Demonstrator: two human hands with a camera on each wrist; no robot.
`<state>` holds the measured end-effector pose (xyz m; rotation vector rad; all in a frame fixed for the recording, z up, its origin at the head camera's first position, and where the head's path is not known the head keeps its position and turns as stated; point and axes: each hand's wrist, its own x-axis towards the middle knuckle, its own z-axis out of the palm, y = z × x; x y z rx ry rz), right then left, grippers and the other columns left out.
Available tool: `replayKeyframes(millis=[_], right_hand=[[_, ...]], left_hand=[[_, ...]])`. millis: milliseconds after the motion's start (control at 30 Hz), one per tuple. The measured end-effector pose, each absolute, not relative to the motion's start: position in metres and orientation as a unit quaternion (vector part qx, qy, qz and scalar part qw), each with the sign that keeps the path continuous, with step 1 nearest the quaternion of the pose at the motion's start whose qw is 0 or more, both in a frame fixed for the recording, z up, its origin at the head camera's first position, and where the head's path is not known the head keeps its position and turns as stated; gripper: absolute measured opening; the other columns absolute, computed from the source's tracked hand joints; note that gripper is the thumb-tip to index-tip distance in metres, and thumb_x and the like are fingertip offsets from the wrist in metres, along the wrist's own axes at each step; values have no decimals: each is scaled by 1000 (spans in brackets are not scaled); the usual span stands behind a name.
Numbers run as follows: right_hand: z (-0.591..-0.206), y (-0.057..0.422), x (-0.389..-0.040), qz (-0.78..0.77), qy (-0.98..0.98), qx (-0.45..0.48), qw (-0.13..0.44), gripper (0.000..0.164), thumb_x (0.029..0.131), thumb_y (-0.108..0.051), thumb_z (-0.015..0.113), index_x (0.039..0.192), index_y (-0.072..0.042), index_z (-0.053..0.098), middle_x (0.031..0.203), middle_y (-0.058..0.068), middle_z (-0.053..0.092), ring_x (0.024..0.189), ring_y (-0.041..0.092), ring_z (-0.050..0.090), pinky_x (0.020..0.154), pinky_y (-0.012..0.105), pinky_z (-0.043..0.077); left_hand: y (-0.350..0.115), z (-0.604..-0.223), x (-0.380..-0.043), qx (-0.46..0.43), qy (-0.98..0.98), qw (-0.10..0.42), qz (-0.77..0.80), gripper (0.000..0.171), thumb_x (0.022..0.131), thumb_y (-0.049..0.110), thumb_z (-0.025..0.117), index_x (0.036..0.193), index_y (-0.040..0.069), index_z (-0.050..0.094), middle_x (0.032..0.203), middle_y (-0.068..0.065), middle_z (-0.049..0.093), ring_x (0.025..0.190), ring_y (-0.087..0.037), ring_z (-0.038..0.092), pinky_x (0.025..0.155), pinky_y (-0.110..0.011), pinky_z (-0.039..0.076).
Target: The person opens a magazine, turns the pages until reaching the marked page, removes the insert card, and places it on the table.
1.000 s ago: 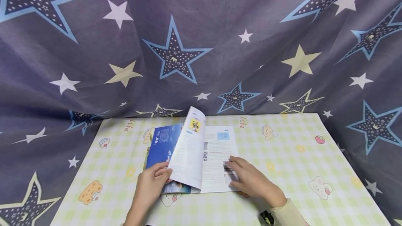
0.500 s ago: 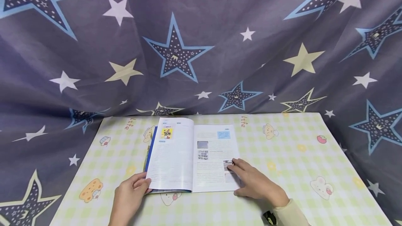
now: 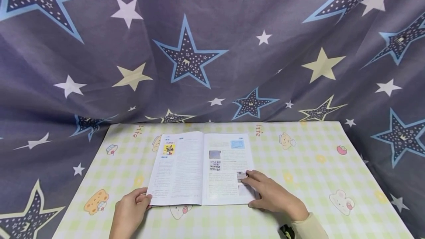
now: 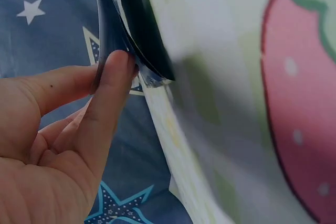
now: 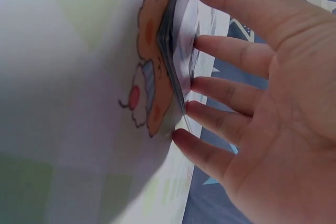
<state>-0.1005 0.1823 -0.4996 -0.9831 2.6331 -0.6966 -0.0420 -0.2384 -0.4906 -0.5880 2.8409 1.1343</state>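
An open book (image 3: 186, 176) lies on the table, its left page carrying a yellow picture and its right page several small photos. My left hand (image 3: 128, 209) is at the lower left corner. In the left wrist view, the thumb and index finger of that hand (image 4: 73, 124) pinch the bent edge of the book (image 4: 111, 30). On the right side, my right hand (image 3: 275, 196) rests with its fingers over the right page's lower outer edge. Seen from the right wrist, that hand's fingers (image 5: 226, 93) are spread and fairly straight against the book's edge (image 5: 176, 66).
A green-and-white checked tablecloth (image 3: 308, 180) with cartoon prints covers the table around the book. Behind it hangs a dark curtain (image 3: 232, 21) with stars. A dark object (image 3: 286, 231) shows at the right sleeve (image 3: 310, 226).
My left hand has moved left and down, bringing the lifted leaf over until it lies flat on the left, covering the blue page. The right hand has stayed at the right page's edge.
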Motion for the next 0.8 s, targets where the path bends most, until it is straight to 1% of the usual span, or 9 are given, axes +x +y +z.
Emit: replayKeyframes(millis=[100,167,267,367,500,633,800], right_hand=[[-500,185,-101,-241,902,-331,136,63,87,-26,80,142,-6,55,152,21,40,140,40,36,109,57,39],[-500,186,-102,-244,902,-326,140,54,91,-23,76,139,-6,58,151,19,42,140,38,38,109,55,39],[-500,188,-102,-248,904,-321,132,39,96,-15,67,133,-5,62,147,16,49,137,34,43,108,52,42],[-501,188,-103,-253,908,-313,116,31,98,-11,62,129,-6,66,139,12,57,132,29,50,107,48,44],[-501,188,-103,-264,913,-296,94,25,101,-17,63,124,-8,68,127,6,65,121,23,59,101,45,49],[-500,186,-103,-272,921,-271,66,22,99,-22,66,117,-11,70,118,2,67,109,18,63,94,42,54],[-500,183,-103,-275,937,-216,17,21,96,-26,71,113,-14,70,117,-1,66,109,17,62,93,41,54]], left_hand=[[-238,-492,-42,-194,913,18,360,30,92,9,70,116,-9,67,79,-3,73,66,-12,65,63,-33,49],[-237,-493,-43,-197,913,19,356,31,91,9,70,116,-9,67,80,-4,73,68,-14,65,64,-37,51],[-237,-493,-42,-197,915,13,352,32,91,11,71,117,-9,67,83,-7,74,73,-19,69,68,-45,54],[-238,-492,-42,-193,916,7,352,34,90,12,72,117,-8,67,89,-12,74,81,-26,72,75,-51,55],[-237,-493,-42,-191,915,6,356,34,91,12,72,118,-8,67,97,-16,74,89,-30,73,82,-53,55],[-235,-493,-43,-195,913,5,359,34,91,12,72,119,-7,67,101,-18,73,93,-32,72,84,-52,56],[-232,-492,-45,-188,912,-6,365,32,91,13,74,116,-6,68,99,-17,74,92,-31,72,80,-46,59]])
